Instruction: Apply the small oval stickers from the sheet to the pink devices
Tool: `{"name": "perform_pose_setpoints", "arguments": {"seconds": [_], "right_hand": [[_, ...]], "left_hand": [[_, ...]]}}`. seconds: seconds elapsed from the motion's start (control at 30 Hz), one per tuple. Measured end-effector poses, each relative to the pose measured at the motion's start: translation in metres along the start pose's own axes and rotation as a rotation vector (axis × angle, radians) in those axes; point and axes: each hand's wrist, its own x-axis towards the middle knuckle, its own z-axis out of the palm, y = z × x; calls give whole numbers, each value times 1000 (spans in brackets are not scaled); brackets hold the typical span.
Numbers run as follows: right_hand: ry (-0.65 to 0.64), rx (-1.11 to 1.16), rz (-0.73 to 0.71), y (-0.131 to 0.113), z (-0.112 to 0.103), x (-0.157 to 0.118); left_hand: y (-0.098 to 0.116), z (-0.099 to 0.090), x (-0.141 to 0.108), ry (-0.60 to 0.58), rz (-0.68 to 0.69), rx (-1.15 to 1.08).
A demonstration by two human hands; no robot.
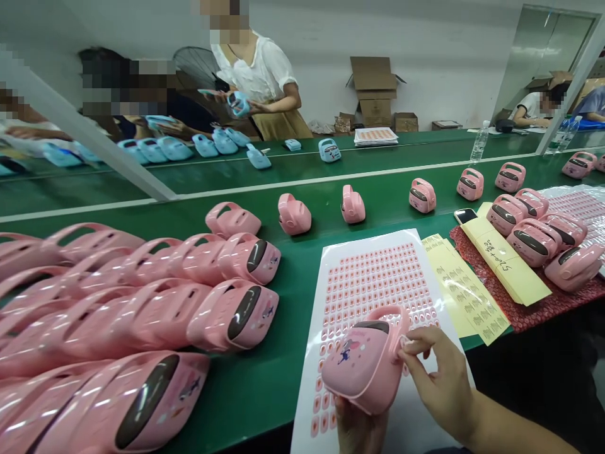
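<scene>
While our left grip (362, 424) cups one pink case (362, 366) from below at five o'clock, our right grip (407, 347) pinches a small pale piece (403, 341), nature unclear, at its side. Beneath, we list one sticker sheet (378, 277) on the green bench (250, 388); at eight o'clock, rows of matching cases (161, 312).

Factory workshop, long green worktable (255, 378), rows of pink casings (165, 312), co-workers (255, 69) opposite
</scene>
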Motion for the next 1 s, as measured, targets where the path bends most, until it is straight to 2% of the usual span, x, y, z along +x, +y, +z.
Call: {"name": "perform_pose_setpoints", "arguments": {"seconds": [0.07, 0.17, 0.43, 0.6, 0.73, 0.83, 1.0], "right_hand": [[-13, 60, 33, 1, 1, -1], [-24, 98, 45, 2, 2, -2], [-112, 167, -11, 7, 0, 0], [-166, 209, 54, 8, -1, 3], [-152, 226, 10, 5, 0, 2], [-61, 250, 6, 2, 1, -1], [24, 237, -40, -2, 4, -7]], "left_hand": [[0, 6, 2, 7, -8, 6], [1, 9, 2, 78, 3, 36], [5, -1, -4, 195, 20, 120], [2, 11, 0, 245, 75, 182], [-1, 16, 1, 220, 44, 174], [-2, 14, -1, 182, 21, 148], [-5, 13, -1, 41, -56, 54]]}}
